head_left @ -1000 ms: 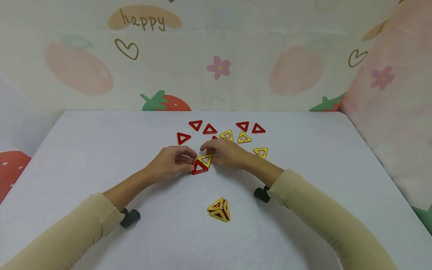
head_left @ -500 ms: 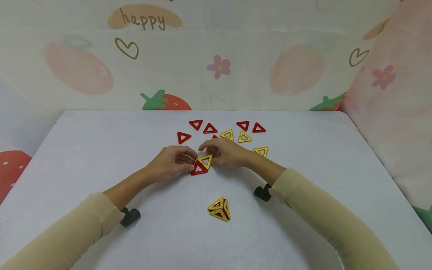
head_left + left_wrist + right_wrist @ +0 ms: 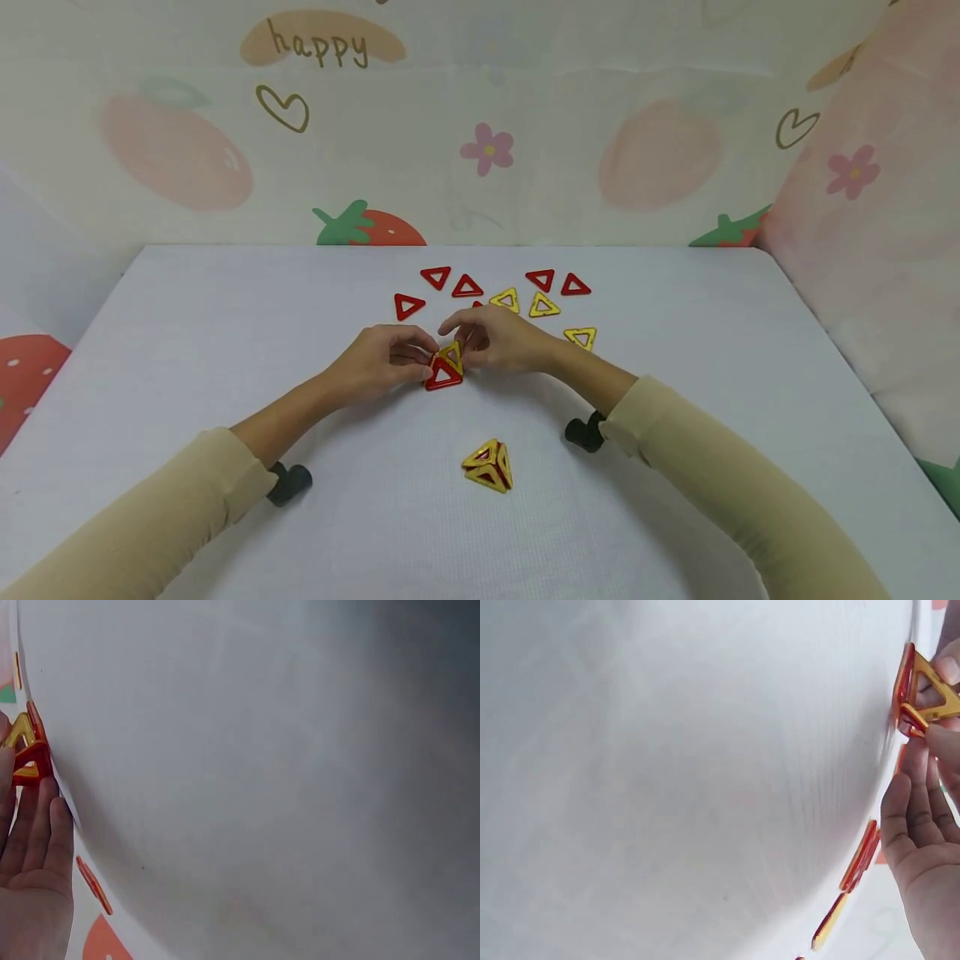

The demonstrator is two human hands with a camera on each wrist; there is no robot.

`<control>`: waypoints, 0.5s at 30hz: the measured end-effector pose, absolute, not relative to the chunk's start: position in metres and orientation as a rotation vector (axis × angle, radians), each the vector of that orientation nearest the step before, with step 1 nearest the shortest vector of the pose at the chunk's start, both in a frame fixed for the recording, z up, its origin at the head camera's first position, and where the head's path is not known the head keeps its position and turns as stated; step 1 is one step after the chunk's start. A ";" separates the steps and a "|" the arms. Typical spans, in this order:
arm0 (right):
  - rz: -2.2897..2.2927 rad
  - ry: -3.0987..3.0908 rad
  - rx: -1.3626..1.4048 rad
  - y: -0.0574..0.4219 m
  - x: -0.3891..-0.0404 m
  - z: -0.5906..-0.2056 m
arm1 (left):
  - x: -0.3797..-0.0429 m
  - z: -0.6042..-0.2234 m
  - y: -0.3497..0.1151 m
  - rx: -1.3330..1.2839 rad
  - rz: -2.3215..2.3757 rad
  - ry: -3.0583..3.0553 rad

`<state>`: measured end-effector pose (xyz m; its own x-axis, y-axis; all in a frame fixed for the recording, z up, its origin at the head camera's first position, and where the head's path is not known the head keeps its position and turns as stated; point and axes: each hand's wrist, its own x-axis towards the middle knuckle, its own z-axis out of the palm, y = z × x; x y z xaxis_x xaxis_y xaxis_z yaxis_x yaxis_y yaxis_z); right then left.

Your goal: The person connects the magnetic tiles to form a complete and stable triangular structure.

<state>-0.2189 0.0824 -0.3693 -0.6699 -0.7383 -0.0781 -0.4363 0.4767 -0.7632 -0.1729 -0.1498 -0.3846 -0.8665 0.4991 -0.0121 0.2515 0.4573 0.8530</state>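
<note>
Red and yellow triangular magnetic tiles are joined in a small upright shape at the middle of the table. My left hand (image 3: pixel 386 358) grips it from the left, thumb at the front red tile (image 3: pixel 444 385) and fingers behind. On the other side, my right hand (image 3: pixel 502 342) pinches the shape's right edge by the leaning yellow tile (image 3: pixel 941 713). In the left wrist view the left fingers (image 3: pixel 37 832) reach under the tiles. Nearer the front stands a separate yellow-faced pyramid (image 3: pixel 486 477), with red showing through its openings.
Several loose red triangles, such as one red tile (image 3: pixel 406 316) at the left, lie flat behind the hands. Loose yellow triangles lie among them, one yellow tile (image 3: pixel 580 332) beside the right forearm. A patterned backdrop (image 3: pixel 555 200) rises behind the white table (image 3: pixel 225 317).
The yellow tile has tilted inward against the red one, so it looks narrower in the head view. My right fingers have shifted slightly left with it; the left hand holds its place.
</note>
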 end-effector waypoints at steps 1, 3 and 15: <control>-1.041 2.326 -0.975 0.082 -0.218 -0.369 | -0.173 -0.385 -0.150 0.644 1.369 2.448; -1.048 2.319 -0.964 0.082 -0.216 -0.369 | -0.173 -0.384 -0.149 0.640 1.370 2.448; -1.045 2.322 -0.909 0.081 -0.211 -0.373 | -0.172 -0.383 -0.146 0.628 1.400 2.443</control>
<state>-0.2111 0.0810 -0.3731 -0.6902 -0.7142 -0.1163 -0.3864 0.4996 -0.7753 -0.1721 -0.1459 -0.3827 -0.8741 0.4857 -0.0073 0.2394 0.4439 0.8635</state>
